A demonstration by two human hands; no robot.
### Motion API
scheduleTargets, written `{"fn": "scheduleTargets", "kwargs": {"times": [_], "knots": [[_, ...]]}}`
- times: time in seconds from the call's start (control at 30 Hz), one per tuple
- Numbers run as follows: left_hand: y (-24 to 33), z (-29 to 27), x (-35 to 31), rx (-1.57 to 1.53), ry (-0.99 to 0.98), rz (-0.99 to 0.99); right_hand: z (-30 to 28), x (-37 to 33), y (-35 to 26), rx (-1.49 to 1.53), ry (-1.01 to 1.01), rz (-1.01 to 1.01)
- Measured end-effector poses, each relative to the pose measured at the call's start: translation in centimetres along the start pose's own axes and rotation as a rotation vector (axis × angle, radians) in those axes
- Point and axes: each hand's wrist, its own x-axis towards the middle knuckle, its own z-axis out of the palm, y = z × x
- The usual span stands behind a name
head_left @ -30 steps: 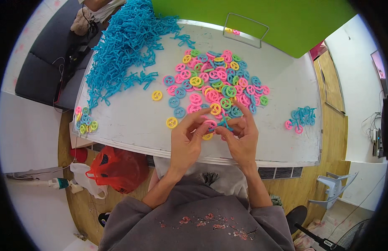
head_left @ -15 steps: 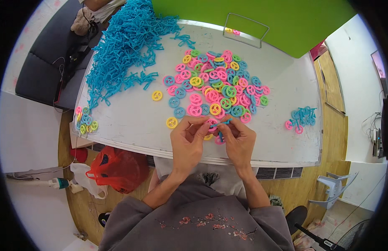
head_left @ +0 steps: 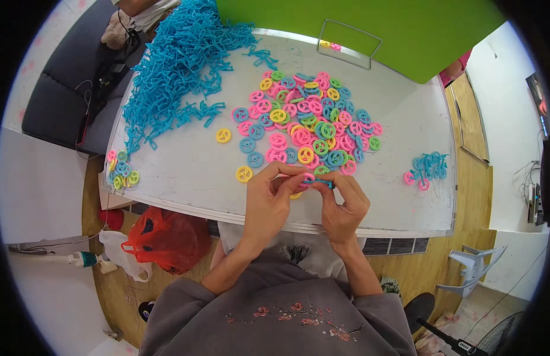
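1. Head view: the grey-white tabletop [head_left: 393,196] spreads ahead of and to both sides of the hands, its pale near edge passing below the wrists. To the right of the right hand, plain surface reaches almost to the side edge; to the left of the left hand, another open stretch runs toward the opposite edge.
2. Bright green flat panel [head_left: 405,29], well ahead of both hands, covers part of the far edge and bounds the room that way.
3. Tangled heap of thin blue plastic pieces [head_left: 174,71], ahead and to the left of the left hand, fills that far corner.
4. Mixed heap of pink, blue, yellow and green spoked plastic wheels [head_left: 313,121], directly ahead of the fingertips, stands in the way of forward movement.
5. Red plastic bag [head_left: 177,240], to the left of the left forearm, below the table edge.
6. Left hand [head_left: 269,202], thumb and forefinger pinching a wheel; right hand [head_left: 345,210], just beside it, pinching a blue piece.
7. Small cluster of blue pieces with blue and pink wheels [head_left: 429,168], right of the right hand, near the side edge.
8. Small group of multicoloured wheels [head_left: 122,170], well left of the left hand, at the corner.
9. Yellow spoked wheel [head_left: 244,174], just left of the left hand.
10. Thin blue plastic piece [head_left: 322,183] and pink plastic wheel [head_left: 308,178], between the fingertips, meeting; whether joined, I cannot tell.
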Motion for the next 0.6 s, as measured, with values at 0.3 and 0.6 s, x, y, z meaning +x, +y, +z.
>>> {"fn": "scheduleTargets", "kwargs": {"times": [0.3,0.6], "knots": [[0.0,-0.2,0.2,0.085,-0.002,0.034,-1.0,1.3,0.3,0.084,-0.166,0.091],[-0.3,-0.5,0.2,0.101,-0.059,0.032,-1.8,2.1,-0.5,0.320,-0.314,0.517]]}}
